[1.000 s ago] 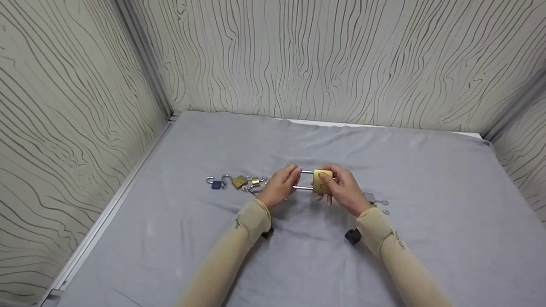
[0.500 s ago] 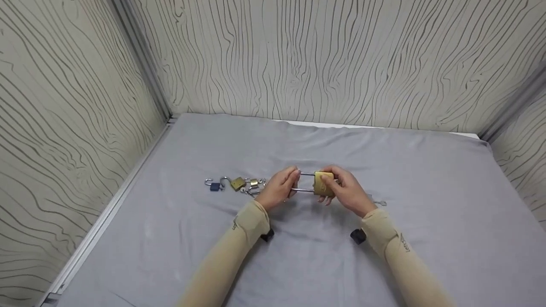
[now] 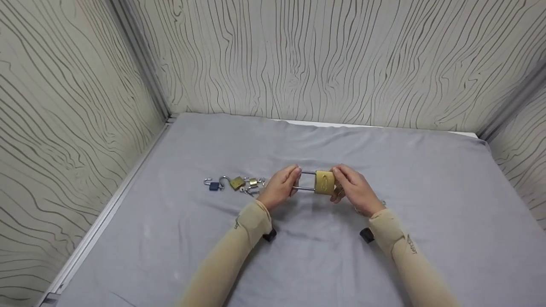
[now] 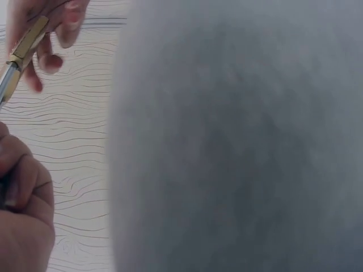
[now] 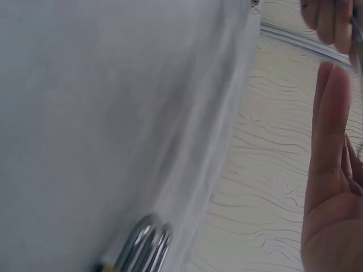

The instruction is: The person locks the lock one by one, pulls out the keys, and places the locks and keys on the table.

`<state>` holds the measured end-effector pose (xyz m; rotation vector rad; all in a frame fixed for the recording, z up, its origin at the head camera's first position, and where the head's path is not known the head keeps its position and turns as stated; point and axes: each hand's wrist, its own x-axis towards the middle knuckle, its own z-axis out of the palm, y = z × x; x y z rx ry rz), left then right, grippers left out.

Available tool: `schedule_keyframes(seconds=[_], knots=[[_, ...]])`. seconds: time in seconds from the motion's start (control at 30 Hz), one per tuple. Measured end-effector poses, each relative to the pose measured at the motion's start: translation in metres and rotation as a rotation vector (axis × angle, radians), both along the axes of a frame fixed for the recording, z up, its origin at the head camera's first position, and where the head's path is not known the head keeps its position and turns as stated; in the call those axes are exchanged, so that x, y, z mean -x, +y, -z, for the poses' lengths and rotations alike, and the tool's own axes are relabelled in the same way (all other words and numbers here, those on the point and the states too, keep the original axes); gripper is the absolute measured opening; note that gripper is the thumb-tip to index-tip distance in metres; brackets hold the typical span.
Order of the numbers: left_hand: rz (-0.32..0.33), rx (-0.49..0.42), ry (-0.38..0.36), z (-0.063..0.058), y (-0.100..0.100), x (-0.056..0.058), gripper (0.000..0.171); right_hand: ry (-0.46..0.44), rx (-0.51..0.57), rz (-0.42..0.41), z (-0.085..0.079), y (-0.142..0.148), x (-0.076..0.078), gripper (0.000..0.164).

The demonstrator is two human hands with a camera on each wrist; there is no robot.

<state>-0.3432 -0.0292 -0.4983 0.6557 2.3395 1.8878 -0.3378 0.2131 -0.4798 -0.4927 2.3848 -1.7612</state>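
A large brass padlock [image 3: 325, 183] is held sideways above the cloth, its long steel shackle pointing left. My left hand [image 3: 279, 185] grips the shackle's curved end, fingers curled round it. At the other end, thumb and fingertips of my right hand [image 3: 356, 187] hold the lock body by its right edge; whether a key is between them is hidden. In the left wrist view the padlock [image 4: 28, 42] appears edge-on, the right hand [image 4: 57, 22] above and the curled left hand [image 4: 25, 170] below. The right wrist view has the right hand [image 5: 334, 170] with a straight digit.
Left of the hands lie a blue padlock [image 3: 214, 186], a brass padlock [image 3: 237, 183], a small brass padlock [image 3: 253, 182] and several small metal pieces. Shiny shackles [image 5: 144, 249] show low in the right wrist view. Patterned walls [image 3: 332, 59] surround the grey cloth [image 3: 315, 264].
My right thumb has slid off the padlock's front face to its right edge, and the right hand has shifted slightly right. The left hand keeps its grip on the shackle.
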Motion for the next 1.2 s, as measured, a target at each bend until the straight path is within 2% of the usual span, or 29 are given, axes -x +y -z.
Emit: schedule_keyframes(seconds=[0.1,0.27,0.37,0.87,1.2], knots=[[-0.013,-0.017,-0.015,-0.001,0.001,-0.001,0.037,0.016,-0.012,-0.011,0.001,0.007,-0.001,0.042],[-0.034,-0.043,-0.037,-0.001,0.000,-0.001,0.036,0.053,-0.011,-0.118,0.003,0.014,-0.002,0.042],[-0.039,-0.045,-0.041,-0.001,0.000,-0.001,0.036,0.068,-0.005,-0.147,0.005,0.015,-0.002,0.041],[-0.024,-0.046,-0.049,0.002,-0.001,-0.001,0.036,0.083,-0.012,-0.131,0.007,0.016,-0.004,0.034],[0.002,-0.044,-0.025,0.001,0.000,-0.002,0.036,0.062,-0.050,-0.141,0.009,0.024,-0.004,0.042]])
